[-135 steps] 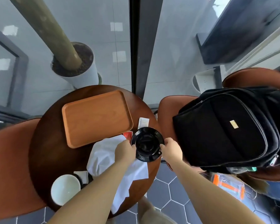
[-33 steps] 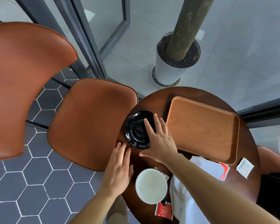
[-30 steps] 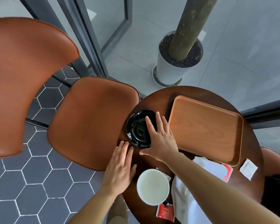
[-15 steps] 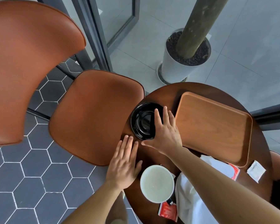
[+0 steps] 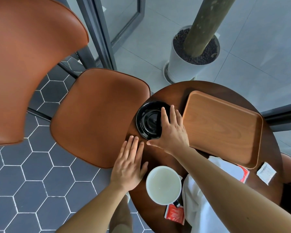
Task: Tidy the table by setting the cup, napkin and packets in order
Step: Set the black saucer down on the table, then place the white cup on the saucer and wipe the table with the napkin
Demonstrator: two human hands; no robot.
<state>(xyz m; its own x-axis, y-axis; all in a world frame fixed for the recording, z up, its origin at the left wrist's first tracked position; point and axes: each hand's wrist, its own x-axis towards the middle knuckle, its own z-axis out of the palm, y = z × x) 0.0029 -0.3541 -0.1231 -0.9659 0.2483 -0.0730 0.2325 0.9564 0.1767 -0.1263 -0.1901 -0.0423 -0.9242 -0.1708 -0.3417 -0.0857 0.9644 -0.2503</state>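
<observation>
A black saucer (image 5: 147,121) sits at the left edge of the round dark wooden table (image 5: 166,91). My right hand (image 5: 172,132) lies flat over the saucer's right side, fingers straight. My left hand (image 5: 128,165) rests flat on the table edge just below the saucer. A cup (image 5: 163,184), white inside, stands near the front edge. A white napkin (image 5: 200,202) lies crumpled to its right, partly under my right arm. One red packet (image 5: 174,214) lies below the cup, another red packet (image 5: 244,174) and a white packet (image 5: 265,173) lie at the right.
An empty wooden tray (image 5: 222,125) takes up the table's far right part. Two brown chairs (image 5: 97,115) stand to the left on the hexagon-tiled floor. A potted trunk in a white planter (image 5: 190,59) stands beyond the table behind glass.
The view has swung to the table's other side and the saucer now sits at the left edge. In the last second both hands stayed flat; only the camera drifted slightly.
</observation>
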